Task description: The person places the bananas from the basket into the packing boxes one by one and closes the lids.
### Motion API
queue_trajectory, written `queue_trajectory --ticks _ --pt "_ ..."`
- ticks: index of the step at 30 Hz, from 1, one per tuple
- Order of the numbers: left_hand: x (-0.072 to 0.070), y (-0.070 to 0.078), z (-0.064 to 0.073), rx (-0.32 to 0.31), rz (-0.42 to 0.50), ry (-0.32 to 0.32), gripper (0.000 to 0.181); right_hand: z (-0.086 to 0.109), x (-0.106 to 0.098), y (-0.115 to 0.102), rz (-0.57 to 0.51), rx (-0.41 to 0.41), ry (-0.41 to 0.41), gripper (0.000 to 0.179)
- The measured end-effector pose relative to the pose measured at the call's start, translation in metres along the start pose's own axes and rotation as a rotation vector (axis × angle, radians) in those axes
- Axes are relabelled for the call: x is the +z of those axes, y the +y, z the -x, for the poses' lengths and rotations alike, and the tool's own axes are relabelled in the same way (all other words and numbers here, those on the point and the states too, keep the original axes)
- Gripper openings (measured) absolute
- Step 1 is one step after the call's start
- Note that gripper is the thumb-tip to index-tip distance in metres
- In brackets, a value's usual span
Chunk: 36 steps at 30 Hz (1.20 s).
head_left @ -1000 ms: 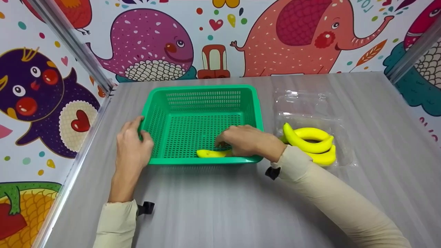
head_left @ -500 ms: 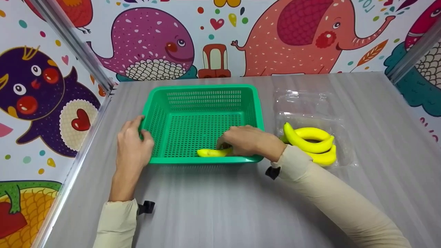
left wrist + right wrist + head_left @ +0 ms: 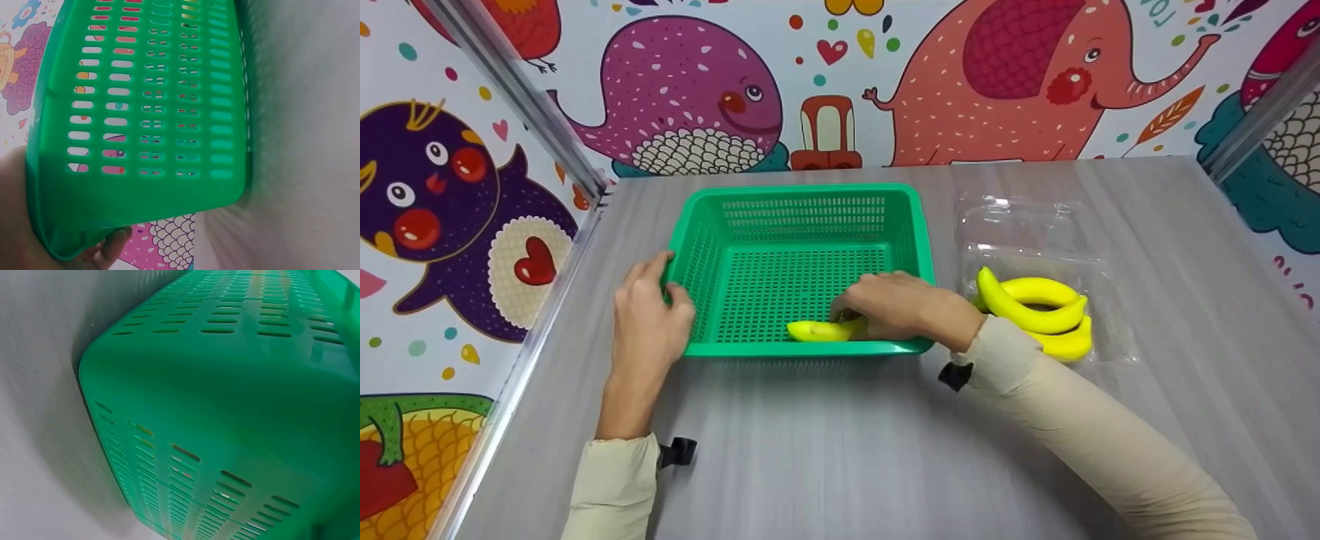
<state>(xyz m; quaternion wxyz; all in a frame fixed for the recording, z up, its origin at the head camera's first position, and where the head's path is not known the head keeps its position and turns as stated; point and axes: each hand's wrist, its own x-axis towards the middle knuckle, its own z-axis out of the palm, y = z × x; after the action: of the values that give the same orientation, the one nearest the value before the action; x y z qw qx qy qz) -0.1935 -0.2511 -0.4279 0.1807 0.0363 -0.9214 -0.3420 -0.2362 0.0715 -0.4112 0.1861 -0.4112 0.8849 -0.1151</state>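
A green plastic basket (image 3: 802,349) with slotted walls sits on the table. My left hand (image 3: 649,315) grips its left rim; in the left wrist view, fingers (image 3: 112,247) curl under the rim at the basket's corner. Reaching over the right side, my right hand (image 3: 896,304) is inside the basket near the front wall. It holds one end of a yellow banana (image 3: 819,331) lying low along that wall, its other end pointing left. The right wrist view is mostly filled by the basket's outer corner (image 3: 225,382), which hides the right hand's fingers.
To the basket's right lies an unfolded clear plastic clamshell pack (image 3: 1020,225). Several yellow bananas (image 3: 1039,319) are piled in its front half, close to the right forearm. Cartoon-printed walls (image 3: 840,67) border the grey table (image 3: 825,450) at the back and sides.
The banana in the basket has shifted very slightly away from the front wall under the right hand. Both hands stay in nearly the same place.
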Motion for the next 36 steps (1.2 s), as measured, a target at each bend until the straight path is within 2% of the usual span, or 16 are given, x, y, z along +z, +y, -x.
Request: queue_trajectory --ticks 10,19,36 --pt "0.000 0.001 -0.001 -0.007 -0.001 0.004 0.048 0.002 -0.002 -0.001 0.005 -0.003 0.071 0.036" --pt "0.000 0.000 0.000 -0.011 -0.004 -0.004 0.049 0.008 -0.012 -0.004 0.003 -0.008 0.122 0.039" --pt "0.000 0.000 0.000 -0.008 0.010 -0.010 0.049 0.033 -0.032 -0.012 0.012 -0.050 0.234 0.042"
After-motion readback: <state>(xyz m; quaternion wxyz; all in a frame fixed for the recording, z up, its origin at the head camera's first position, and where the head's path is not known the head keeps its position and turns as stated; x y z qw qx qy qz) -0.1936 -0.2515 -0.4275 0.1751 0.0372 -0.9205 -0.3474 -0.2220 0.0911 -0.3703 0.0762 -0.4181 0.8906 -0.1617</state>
